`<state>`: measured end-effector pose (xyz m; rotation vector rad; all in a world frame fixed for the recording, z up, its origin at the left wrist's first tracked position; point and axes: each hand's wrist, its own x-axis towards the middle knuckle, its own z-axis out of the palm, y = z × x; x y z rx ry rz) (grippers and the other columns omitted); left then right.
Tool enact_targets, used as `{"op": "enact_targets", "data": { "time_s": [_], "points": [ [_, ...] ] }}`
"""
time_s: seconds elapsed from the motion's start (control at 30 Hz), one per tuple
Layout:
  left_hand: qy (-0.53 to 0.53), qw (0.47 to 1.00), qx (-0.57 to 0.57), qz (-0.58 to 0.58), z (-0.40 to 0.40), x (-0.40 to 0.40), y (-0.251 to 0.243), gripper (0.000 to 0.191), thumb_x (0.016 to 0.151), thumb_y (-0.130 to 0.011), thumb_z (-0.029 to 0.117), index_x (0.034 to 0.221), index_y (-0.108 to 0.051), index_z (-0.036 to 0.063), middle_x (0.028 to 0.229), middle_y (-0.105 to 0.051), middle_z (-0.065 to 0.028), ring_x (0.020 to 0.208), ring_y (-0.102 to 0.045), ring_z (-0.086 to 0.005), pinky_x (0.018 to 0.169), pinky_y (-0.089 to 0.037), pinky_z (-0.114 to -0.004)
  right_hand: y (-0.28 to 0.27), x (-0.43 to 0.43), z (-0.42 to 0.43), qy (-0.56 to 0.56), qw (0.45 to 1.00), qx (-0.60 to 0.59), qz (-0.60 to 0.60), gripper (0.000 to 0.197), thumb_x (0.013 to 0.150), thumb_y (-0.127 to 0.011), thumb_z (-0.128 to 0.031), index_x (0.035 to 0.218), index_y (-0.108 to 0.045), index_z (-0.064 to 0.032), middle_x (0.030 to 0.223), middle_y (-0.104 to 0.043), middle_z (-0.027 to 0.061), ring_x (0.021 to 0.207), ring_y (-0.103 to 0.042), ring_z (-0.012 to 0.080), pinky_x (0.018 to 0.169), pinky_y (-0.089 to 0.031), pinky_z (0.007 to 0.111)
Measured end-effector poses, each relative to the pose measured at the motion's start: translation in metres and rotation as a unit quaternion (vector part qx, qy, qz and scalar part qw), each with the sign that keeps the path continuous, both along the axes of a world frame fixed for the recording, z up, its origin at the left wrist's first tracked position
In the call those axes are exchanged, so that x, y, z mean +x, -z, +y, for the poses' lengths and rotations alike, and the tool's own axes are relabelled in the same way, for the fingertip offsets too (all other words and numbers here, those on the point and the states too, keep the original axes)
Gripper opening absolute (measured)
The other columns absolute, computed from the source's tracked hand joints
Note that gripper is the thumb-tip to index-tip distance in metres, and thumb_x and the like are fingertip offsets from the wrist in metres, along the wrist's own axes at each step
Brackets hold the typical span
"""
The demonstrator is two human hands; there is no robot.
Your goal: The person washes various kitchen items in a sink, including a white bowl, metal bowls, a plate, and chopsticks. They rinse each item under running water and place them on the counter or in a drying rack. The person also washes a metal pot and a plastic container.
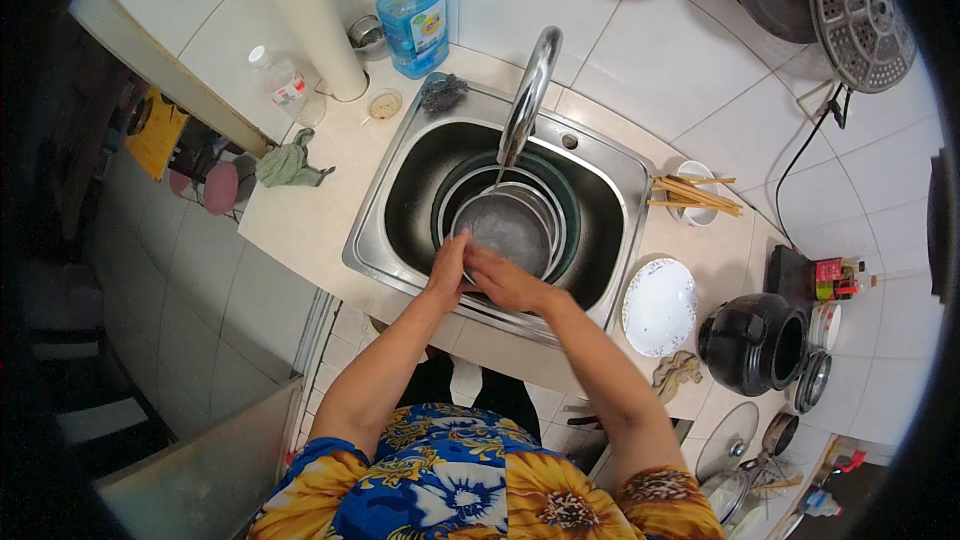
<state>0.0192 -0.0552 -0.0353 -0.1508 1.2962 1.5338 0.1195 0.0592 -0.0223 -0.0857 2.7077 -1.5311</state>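
My left hand (448, 270) and my right hand (506, 283) meet over the near left rim of a metal basin. The fingers touch each other, and whatever lies between the palms is hidden. Under them the round metal basin (517, 229) holds water and sits nested in other round vessels, the outermost a dark green basin (571, 221). All of these stand in a stainless steel sink (409, 195). From the curved chrome faucet (525, 90) a thin stream falls into the water.
Left of the sink are a green cloth (289, 163), a plastic bottle (289, 90) and a blue soap pump bottle (414, 26). A dark scouring pad (444, 94) rests on the sink's corner. Rightward stand chopsticks (694, 193) on a white bowl (701, 216), an oval plate (658, 307) and a black jar (739, 345).
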Motion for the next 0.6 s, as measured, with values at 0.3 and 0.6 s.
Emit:
{"op": "enact_targets", "data": {
  "time_s": [0.3,0.6],
  "points": [
    [0.007,1.0,0.006,-0.026,0.012,0.01,-0.002,0.054,0.09,-0.047,0.047,0.128,-0.041,0.0084,0.124,-0.05,-0.0134,0.111,-0.053,-0.0272,0.077,-0.054,-0.045,0.01,-0.003,0.006,0.109,0.989,0.101,-0.024,0.047,0.084,-0.058,-0.016,0.126,-0.048,0.0012,0.133,-0.042,0.0241,0.122,-0.042,0.0383,0.103,-0.034,0.042],
    [0.05,0.993,0.023,-0.103,0.019,-0.018,-0.019,0.068,0.09,-0.041,0.057,0.133,-0.035,0.0055,0.126,-0.046,-0.0195,0.105,-0.056,-0.0332,0.075,-0.056,-0.047,-0.032,0.033,0.021,0.208,0.968,0.121,0.069,0.019,0.085,-0.062,-0.018,0.074,-0.06,-0.0025,0.074,-0.059,0.0128,0.076,-0.056,0.0335,0.071,-0.041,0.041]
  ]
}}
